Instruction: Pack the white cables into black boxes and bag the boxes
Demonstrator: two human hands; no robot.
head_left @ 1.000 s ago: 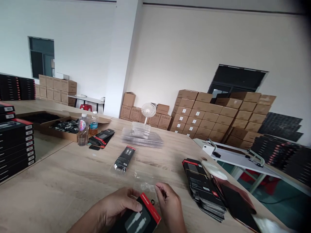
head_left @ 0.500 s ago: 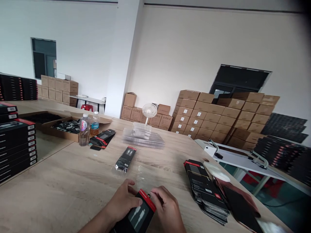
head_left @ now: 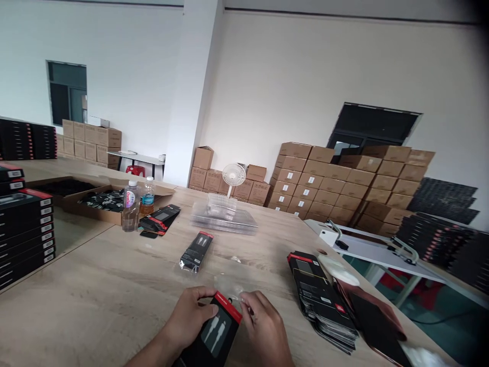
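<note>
At the bottom middle, a black cable box (head_left: pixel 216 334) with a red top band and a picture of two white cable plugs is tilted up. My left hand (head_left: pixel 189 318) grips it, with the thumb on its front near the top. Just right of the box's top edge, my right hand (head_left: pixel 265 323) has its fingers pinched on a clear plastic bag (head_left: pixel 229 285). The bag's film spreads over the table behind the box; its full outline is hard to see. Farther off lies another cable box (head_left: pixel 196 252) in a clear wrapper.
A banded stack of flat black boxes (head_left: pixel 321 300) lies at right, beside a dark phone (head_left: pixel 376 326). Two bottles (head_left: pixel 131 209) stand at left near an open carton (head_left: pixel 91 206). Clear plastic sheets (head_left: pixel 225 219) lie behind; stacked black boxes (head_left: pixel 26 234) rise at far left.
My right hand has moved slightly away from the box's top edge, and clear film now shows at its fingertips. My left hand keeps hold of the box, its fingers closer to it.
</note>
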